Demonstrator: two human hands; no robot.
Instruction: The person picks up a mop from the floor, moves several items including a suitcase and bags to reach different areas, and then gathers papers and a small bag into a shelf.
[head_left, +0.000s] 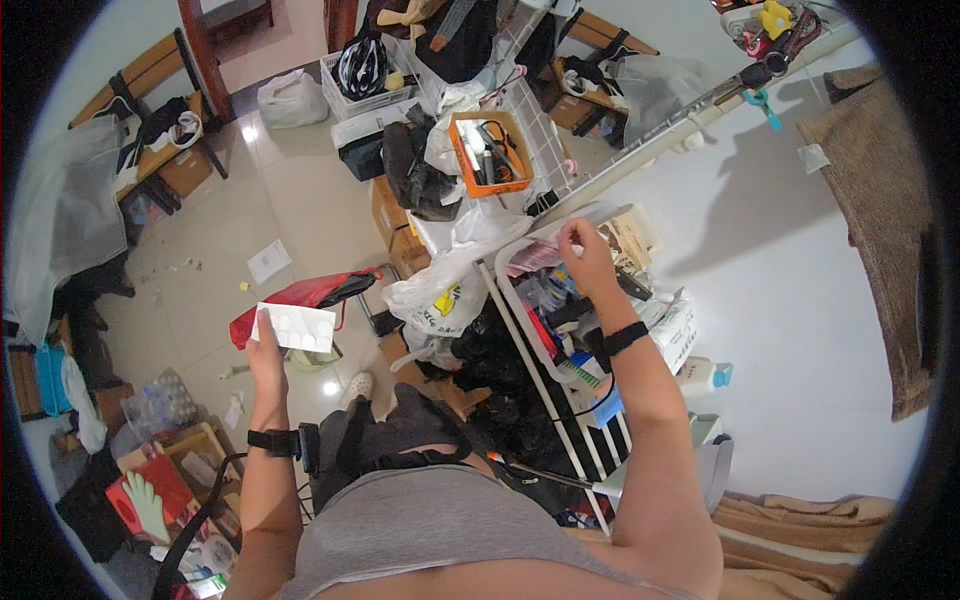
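Note:
My left hand [265, 350] grips a flat white pack [297, 327] with several round shapes on its face. Just behind that pack, a red and black folded fabric thing [315, 292] shows; whether my hand touches it I cannot tell. My right hand [590, 262] is above a white plastic bin [507, 290] full of mixed small items. Its fingers are curled together near the bin's far end, and what they hold, if anything, is too small to make out. A pink packet [533, 258] lies in the bin close to these fingers.
An orange box [527, 180] with cables and white items sits beyond the bin. A white plastic bag [440, 295] hangs left of the rack's white rails [530, 350]. A white bottle [705, 377] with a blue cap stands right of the bin. Farther off, a bicycle helmet [362, 68] rests in a basket.

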